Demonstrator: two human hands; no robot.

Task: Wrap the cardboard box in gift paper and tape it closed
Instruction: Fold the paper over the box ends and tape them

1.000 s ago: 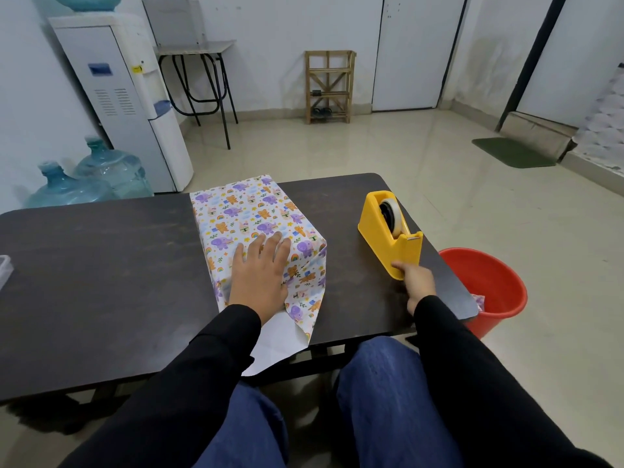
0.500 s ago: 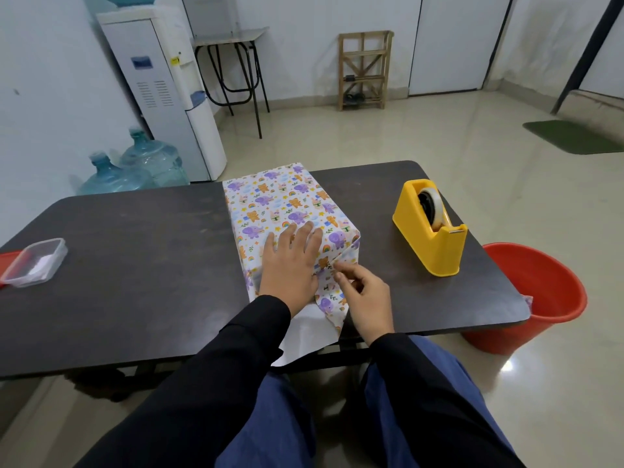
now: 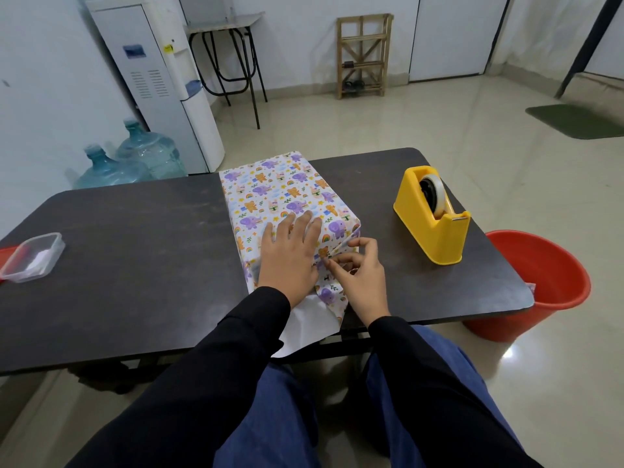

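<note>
Table (image 3: 135,265): right hand (image 3: 362,282) pinches gift paper (image 3: 277,190).

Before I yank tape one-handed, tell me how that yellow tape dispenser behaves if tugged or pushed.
The yellow tape dispenser looks chunky with a broad flat base, so it probably won't tip. Its smooth plastic on the smooth table may slide under a tug. It stands near the edge by the red bucket, so steady it.
</note>
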